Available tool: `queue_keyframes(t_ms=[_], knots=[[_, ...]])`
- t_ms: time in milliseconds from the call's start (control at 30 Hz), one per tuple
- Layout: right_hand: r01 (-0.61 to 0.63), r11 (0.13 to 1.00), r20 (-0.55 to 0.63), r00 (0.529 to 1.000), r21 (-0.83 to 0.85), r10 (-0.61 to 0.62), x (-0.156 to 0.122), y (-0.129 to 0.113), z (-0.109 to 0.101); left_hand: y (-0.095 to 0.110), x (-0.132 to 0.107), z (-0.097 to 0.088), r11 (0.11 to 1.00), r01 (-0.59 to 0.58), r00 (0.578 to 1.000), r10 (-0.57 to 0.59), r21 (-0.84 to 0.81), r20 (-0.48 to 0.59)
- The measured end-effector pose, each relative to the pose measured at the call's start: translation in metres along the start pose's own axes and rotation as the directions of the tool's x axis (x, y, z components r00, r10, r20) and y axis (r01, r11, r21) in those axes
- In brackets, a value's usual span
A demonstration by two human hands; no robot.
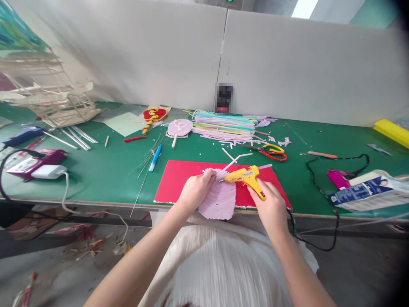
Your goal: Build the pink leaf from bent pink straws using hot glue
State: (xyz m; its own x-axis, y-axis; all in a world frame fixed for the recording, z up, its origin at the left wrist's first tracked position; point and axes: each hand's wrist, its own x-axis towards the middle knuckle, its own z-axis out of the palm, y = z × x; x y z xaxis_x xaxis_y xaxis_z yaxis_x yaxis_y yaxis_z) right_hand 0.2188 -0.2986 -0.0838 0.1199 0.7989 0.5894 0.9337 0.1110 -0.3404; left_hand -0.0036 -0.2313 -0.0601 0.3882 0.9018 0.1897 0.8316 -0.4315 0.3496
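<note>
My right hand [271, 204] is closed round the handle of a yellow hot glue gun [244, 175], a clear glue stick [266, 166] poking out of its back. The nozzle points left, at the top of a pale purple fan-shaped piece [219, 200] made of ridged strips. At that piece's upper left edge, my left hand [200, 187] pinches it, fingertips close to the nozzle. Two loose pale purple pipe cleaners [238, 158] stick up there. Beneath lies a red board [174, 181], with the purple piece overhanging its front edge.
Behind the board lie a bundle of coloured pipe cleaners [223, 127] and red-and-yellow scissors [273, 152]. Left are a blue pen [155, 158], thin wires and a purple fan [179, 127]. The glue gun's black cord [337, 230] hangs over the table's front edge at right.
</note>
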Motion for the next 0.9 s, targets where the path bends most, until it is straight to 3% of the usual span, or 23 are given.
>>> queue_keyframes(t_ms=[900], knots=[[-0.018, 0.998, -0.079, 0.997, -0.052, 0.014, 0.001, 0.010, -0.002, 0.000, 0.000, 0.001, 1.000, 0.005, 1.000, -0.005, -0.017, 0.001]])
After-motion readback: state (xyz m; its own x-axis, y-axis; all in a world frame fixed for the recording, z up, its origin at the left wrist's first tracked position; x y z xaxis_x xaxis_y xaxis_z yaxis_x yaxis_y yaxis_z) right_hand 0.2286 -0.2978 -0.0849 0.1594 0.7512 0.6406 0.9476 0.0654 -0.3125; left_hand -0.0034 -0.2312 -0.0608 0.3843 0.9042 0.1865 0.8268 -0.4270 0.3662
